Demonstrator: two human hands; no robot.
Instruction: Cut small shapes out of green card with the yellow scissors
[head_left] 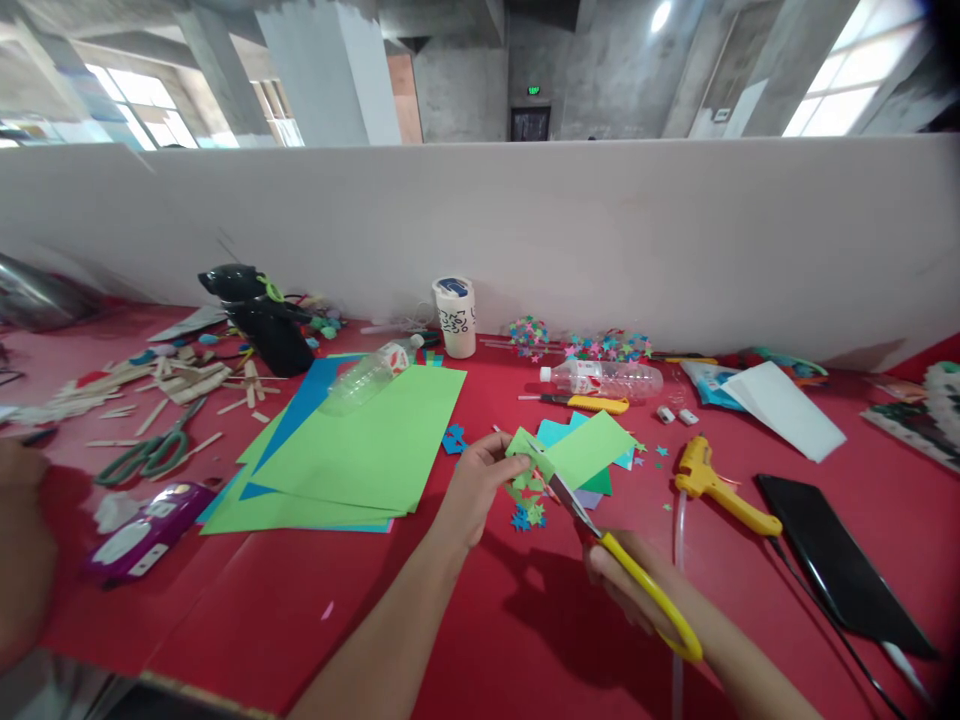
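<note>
My left hand (480,485) pinches a small piece of light green paper (521,440) between thumb and fingers. In my right hand (626,575) is a pair of scissors (645,580) with yellow handles, its blades pointing up and left at the green piece. Whether the blades are parted is hard to make out. Below the left fingers lie small green and blue paper stars (530,515). Behind the blades a light green paper strip (592,447) rests on several coloured sheets.
Large green sheets (360,440) and a plastic bottle (375,375) lie left. A yellow glue gun (724,487), black tablet (844,565), yellow cutter (592,403) and second bottle (607,379) lie right. A cup (455,320) stands behind. Another person's arm (22,550) is at far left.
</note>
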